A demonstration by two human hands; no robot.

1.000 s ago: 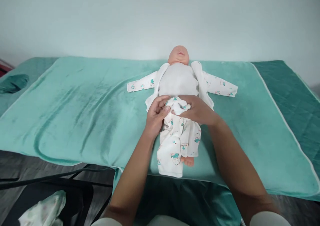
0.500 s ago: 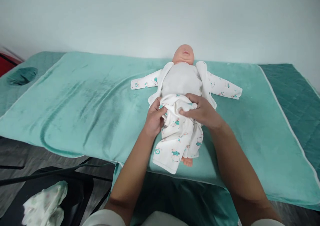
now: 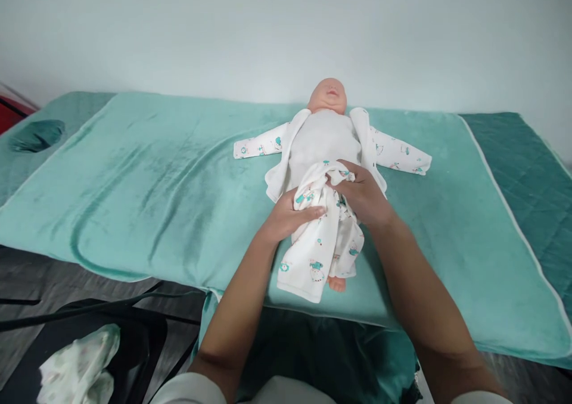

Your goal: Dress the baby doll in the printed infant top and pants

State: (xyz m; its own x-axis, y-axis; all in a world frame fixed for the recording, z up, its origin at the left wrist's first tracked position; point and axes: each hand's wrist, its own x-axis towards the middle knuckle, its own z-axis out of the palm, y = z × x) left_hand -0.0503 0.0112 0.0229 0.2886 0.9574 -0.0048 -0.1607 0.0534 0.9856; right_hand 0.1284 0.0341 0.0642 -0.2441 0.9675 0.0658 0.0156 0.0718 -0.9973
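Observation:
A baby doll [image 3: 329,96] lies on its back on a teal blanket [image 3: 147,177], head toward the wall. It wears an open white printed jacket [image 3: 388,154] with sleeves spread to both sides. White printed trousers [image 3: 319,252] cover its legs; one bare foot [image 3: 336,283] shows at the bottom. My right hand [image 3: 363,198] is closed on the trousers' bunched waistband at the doll's belly. My left hand [image 3: 288,216] lies against the left side of the trousers, fingers stretched across the cloth.
The blanket covers a table with a darker green quilted pad [image 3: 527,171] showing at the right. A dark green bundle [image 3: 36,136] lies at the far left. Below left, a crumpled white printed cloth [image 3: 80,368] rests on a black chair.
My right hand has drawn the waistband a little higher on the doll's belly. My left hand has let go of the waistband and slid down, flattening against the trousers' side.

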